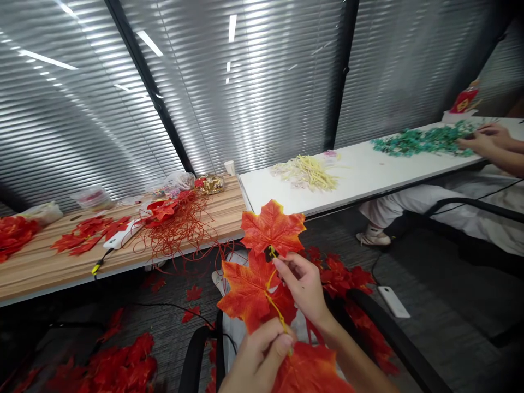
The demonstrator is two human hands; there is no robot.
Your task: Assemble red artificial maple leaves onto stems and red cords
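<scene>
- The left hand [262, 352] is pinching a yellow string [279, 312]; its thumb and finger are pressing together just beside the lower leaf [309, 368], which the bottom edge of the view is cutting.
- The right hand [305, 281] is keeping its thumb and index finger nearly together, and it is gripping the same string near the base of the upper leaf [272, 226].
- The middle leaf [242, 286] is hanging between the two hands, with the string running across its front. All three leaves are showing red and orange colour, and they are being in front of the person, above the lap.
- On the wooden desk [28, 275], at the left, red cords [182, 232] are lying in a tangle and hanging over the edge. A white device [121, 234] is lying beside them, and a paper cup [230, 167] is standing near the far corner.
- On the white desk [364, 172], yellow strips [313, 172] are lying in a heap. Farther right, a co-worker's hand [481, 141] is touching green sprigs [421, 141], and a red bottle [464, 101] is standing behind.
- On the floor [172, 305], many red leaves [123, 363] are lying at the lower left.
</scene>
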